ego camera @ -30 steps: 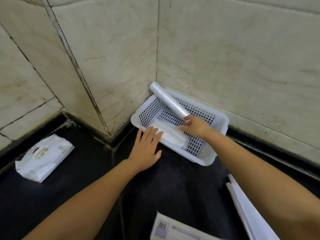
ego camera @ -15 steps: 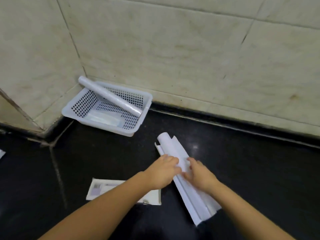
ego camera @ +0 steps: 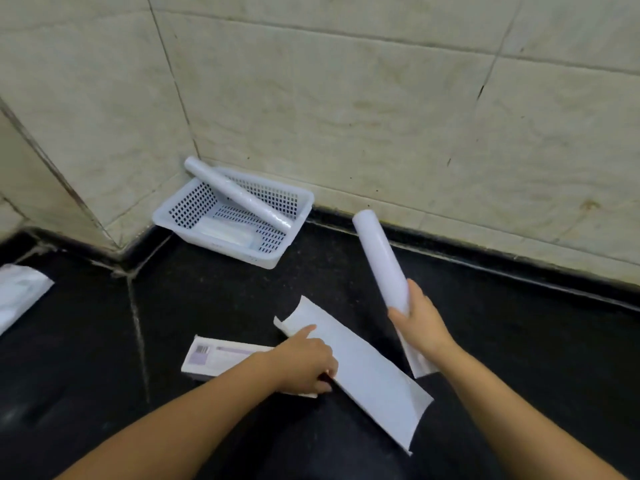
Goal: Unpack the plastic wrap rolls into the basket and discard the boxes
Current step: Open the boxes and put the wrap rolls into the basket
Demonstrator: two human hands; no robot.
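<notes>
My right hand [ego camera: 420, 323] grips the lower end of a white plastic wrap roll [ego camera: 381, 258], held up and tilted toward the wall. My left hand [ego camera: 306, 363] holds the edge of the flattened white box [ego camera: 363, 372] lying on the black floor. A white perforated basket [ego camera: 228, 216] sits in the wall corner. One roll [ego camera: 235, 194] leans across its rim, and another flat white item [ego camera: 225, 232] lies on its bottom. A second box with a barcode [ego camera: 218, 356] lies under my left wrist.
A white packet [ego camera: 19, 294] lies at the left edge of the floor. Tiled walls meet at the corner behind the basket. A white flap or box piece [ego camera: 420, 362] sits below my right hand. The black floor stretches to the right.
Earlier my right hand set a roll into the basket. Then both hands went to the box on the floor. Now the right hand has lifted a roll out of it.
</notes>
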